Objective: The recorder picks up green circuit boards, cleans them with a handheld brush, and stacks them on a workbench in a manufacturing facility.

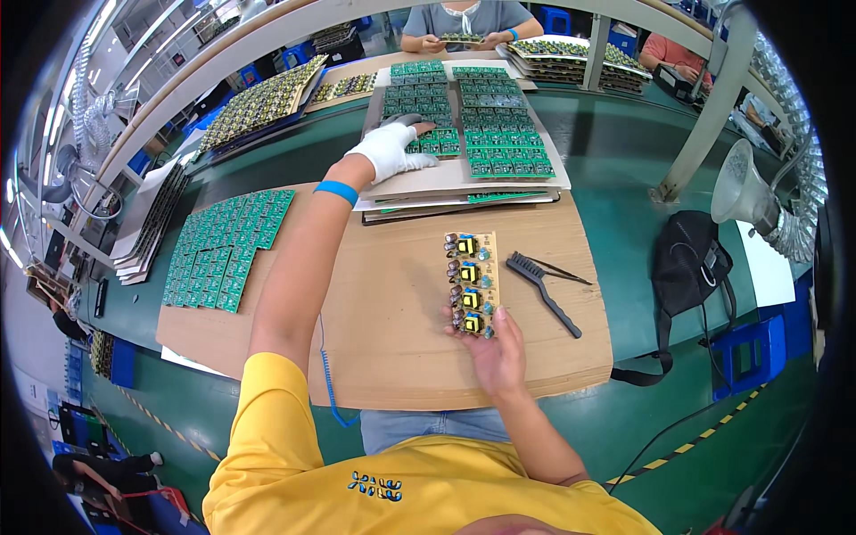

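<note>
My left hand (392,150), in a white glove with grey fingertips, reaches to the near left of the stacked cardboard sheets (541,181). Its thumb and fingers span a green circuit board (439,143), closed on its near and far edges. Two columns of green circuit boards (504,134) lie on the top sheet. Bare, my right hand (496,352) grips the near end of a tan circuit board (486,276) with yellow-and-black transformers and dark capacitors, held above the brown cardboard mat (392,312). Right of it lie a black brush (546,294) and black tweezers (563,270).
More green boards (227,245) lie at the mat's left. Tilted stacks of populated boards (263,102) stand at the far left. A black bag (691,272) and a fume hose (749,183) are at the right. Across the bench, a person (464,27) holds a board.
</note>
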`<state>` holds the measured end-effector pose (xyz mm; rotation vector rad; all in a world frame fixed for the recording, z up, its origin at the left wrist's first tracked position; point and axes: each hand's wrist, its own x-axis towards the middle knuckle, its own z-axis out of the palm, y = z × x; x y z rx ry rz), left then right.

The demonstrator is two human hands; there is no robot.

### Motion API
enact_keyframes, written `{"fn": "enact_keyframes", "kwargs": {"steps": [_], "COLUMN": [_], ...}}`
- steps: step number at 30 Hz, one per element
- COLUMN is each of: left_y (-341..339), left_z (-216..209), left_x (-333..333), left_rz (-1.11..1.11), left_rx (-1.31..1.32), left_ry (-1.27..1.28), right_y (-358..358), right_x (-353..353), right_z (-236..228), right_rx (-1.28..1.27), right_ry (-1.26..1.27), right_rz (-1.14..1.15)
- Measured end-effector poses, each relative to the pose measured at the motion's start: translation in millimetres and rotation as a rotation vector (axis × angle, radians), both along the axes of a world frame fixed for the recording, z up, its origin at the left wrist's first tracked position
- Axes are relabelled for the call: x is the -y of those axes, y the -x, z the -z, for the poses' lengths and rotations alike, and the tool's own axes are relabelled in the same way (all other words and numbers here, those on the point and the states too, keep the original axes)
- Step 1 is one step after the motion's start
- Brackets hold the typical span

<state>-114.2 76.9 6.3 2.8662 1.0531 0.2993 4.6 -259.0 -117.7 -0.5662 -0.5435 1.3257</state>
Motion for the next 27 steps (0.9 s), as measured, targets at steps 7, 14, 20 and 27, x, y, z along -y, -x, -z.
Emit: {"fn": "enact_keyframes", "kwargs": {"steps": [7,14,20,27], "left_y": [1.4,18.9,5.4,30.4], "left_z": [-8.9,-63.2,-47.1,-25.8], "left_x": [23.8,175.1,204.5,117.1], "left_rz": [0.019,0.544,0.387,0.235], "left_rx": [0.035,-0.25,-0.79,-0.155], "left_ry": [-0.299,0.25,0.284,-0.07], "right_y": [1.5,17.5,20.3,21.3], "right_x": [0.7,7.3,5.5,-2.7], "right_z": [6.8,6.0,8.3,16.1], "right_rx": [0.016,0.692,0.719,0.722], "right_ry": [-0.039,-0.23,-0.177,-0.089], "right_rz": [-0.006,0.322,0.309,0.411]}}
